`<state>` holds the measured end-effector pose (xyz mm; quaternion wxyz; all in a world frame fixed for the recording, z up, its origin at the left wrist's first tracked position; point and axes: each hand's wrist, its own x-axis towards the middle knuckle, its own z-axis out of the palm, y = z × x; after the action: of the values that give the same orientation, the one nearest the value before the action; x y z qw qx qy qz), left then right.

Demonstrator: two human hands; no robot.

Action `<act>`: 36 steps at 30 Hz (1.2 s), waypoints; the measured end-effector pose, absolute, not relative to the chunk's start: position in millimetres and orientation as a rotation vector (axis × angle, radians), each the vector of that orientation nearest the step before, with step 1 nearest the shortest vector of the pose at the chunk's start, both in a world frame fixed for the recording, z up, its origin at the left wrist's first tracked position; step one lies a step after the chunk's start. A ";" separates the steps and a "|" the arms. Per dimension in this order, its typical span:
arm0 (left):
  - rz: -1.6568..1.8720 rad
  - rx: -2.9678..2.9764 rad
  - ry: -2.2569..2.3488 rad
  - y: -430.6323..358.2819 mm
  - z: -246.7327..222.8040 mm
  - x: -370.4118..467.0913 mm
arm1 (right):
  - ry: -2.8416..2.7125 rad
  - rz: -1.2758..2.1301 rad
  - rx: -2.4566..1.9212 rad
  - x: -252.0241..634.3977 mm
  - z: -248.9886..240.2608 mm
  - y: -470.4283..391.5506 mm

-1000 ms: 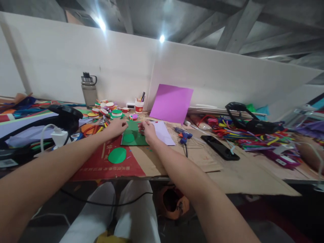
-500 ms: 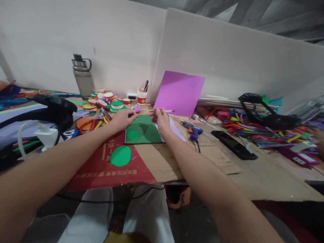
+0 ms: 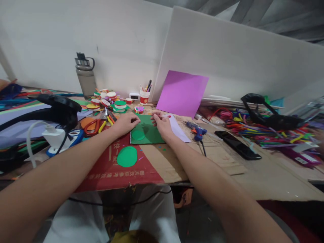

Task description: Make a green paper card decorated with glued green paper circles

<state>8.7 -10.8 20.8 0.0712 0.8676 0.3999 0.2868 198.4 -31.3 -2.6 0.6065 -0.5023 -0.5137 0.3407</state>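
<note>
My right hand (image 3: 162, 125) is closed in a pinch on a thin pen (image 3: 169, 116), whose red end sticks out to the right. It hovers over the right part of a dark green sheet (image 3: 152, 136). At the sheet's upper left edge is my left hand (image 3: 126, 122), fingers bent and close together, with fingertips over the sheet. A brighter green disc (image 3: 138, 135) lies on the sheet's left part. Nearer me, a larger green oval piece (image 3: 127, 156) rests on red printed cardboard (image 3: 108, 177). A pale lilac sheet (image 3: 179, 131) shows from under my right hand.
A blue glue gun (image 3: 198, 132) and a black phone (image 3: 238, 145) lie on the right. On the left are orange-handled pliers (image 3: 92, 127), a white plug (image 3: 53, 138) and small paper hats (image 3: 120, 106). A bottle (image 3: 85, 77) and a pen cup (image 3: 145, 96) stand behind.
My right hand has lowered toward the green sheet, and the pen has tipped from level so less of it shows. My left hand stays at the sheet's left edge. The view shifted slightly.
</note>
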 end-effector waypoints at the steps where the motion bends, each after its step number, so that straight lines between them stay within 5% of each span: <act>1: 0.853 2.631 1.192 -11.1 22.2 7.2 | -1.190 0.786 -1.165 198.7 -3.2 -31.2; 11: 0.414 2.756 0.944 -11.2 23.0 -7.5 | -1.191 0.782 -1.089 193.2 3.7 -30.8; 36: 0.539 2.686 0.887 -33.7 5.7 -14.3 | -1.145 1.005 -0.883 180.5 -1.2 -48.0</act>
<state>-14.3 -33.7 5.7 0.1306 0.9248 0.3052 0.1856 180.5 -48.0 -1.2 0.6368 -0.3868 -0.5014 0.4399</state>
